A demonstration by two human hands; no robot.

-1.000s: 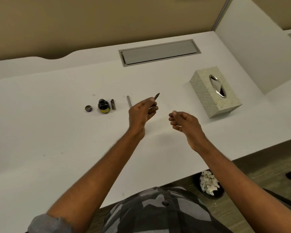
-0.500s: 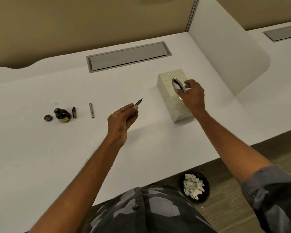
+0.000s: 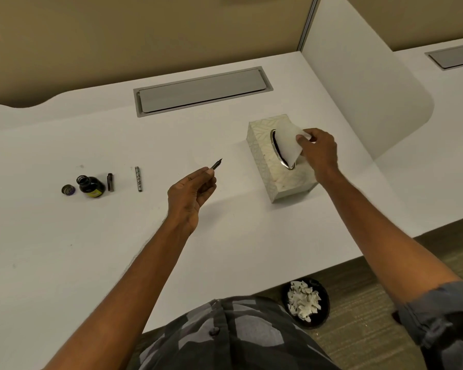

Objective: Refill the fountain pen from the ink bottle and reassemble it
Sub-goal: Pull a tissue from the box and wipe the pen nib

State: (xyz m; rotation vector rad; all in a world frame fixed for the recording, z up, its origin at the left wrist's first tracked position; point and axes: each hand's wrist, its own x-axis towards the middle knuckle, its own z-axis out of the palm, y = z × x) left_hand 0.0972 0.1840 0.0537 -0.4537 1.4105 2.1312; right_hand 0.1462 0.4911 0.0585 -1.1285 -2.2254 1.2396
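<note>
My left hand (image 3: 191, 192) holds the fountain pen's nib section (image 3: 216, 165) above the white desk, nib pointing up and to the right. My right hand (image 3: 318, 150) pinches a white tissue (image 3: 288, 142) that stands partly out of the slot of the pale tissue box (image 3: 275, 180). At the far left the open ink bottle (image 3: 91, 186) stands with its cap (image 3: 68, 189) beside it. A short dark pen part (image 3: 110, 182) and a patterned silver pen part (image 3: 138, 178) lie to the bottle's right.
A grey cable hatch (image 3: 201, 90) is set into the desk (image 3: 64, 249) at the back. A white divider panel (image 3: 358, 89) rises right of the tissue box. Below the desk edge a black bin (image 3: 306, 303) holds crumpled tissues.
My right hand went from mid-air to the tissue box and has drawn a tissue partly out. My left hand kept hold of the nib section.
</note>
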